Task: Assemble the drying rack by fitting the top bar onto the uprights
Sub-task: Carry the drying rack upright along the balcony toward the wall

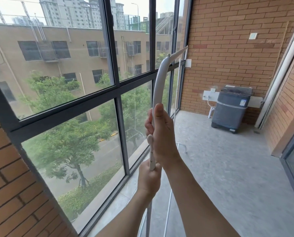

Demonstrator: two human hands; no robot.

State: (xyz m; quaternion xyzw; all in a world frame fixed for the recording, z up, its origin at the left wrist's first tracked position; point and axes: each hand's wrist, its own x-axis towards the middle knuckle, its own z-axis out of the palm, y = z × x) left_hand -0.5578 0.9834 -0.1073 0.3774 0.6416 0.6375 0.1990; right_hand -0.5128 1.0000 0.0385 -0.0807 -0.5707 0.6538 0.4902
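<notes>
In the head view, the only one we have, our right hand (pixel 160 132) sits at the centre of the frame with its fingers curled round the near end of the top bar (pixel 157 86), thumb laid along its facing side. The bar runs from that grip up and away toward the upper middle of the frame, then on to the right, where its far end reaches the far upright (pixel 178 86) near the brick wall (pixel 237 48); the bend we see in it is likely the wide lens. Whether that far end is seated we cannot tell.

Just below, lower centre, our left hand (pixel 148 178) is wrapped tight round the near upright (pixel 151 154), whose rounded white top pokes out above the fist and lies against the heel of the right hand. The upright's long axis runs nearly straight up the frame; the bar's near end, hidden inside the right fist, lies just above and slightly right of that top.

So we judge the coming move turns on this: the bar's end must come down along the upright's axis, a little leftward in the frame, to meet the tip. The right hand carries it while the left steadies the post. The window (pixel 84 93) fills the left side.
</notes>
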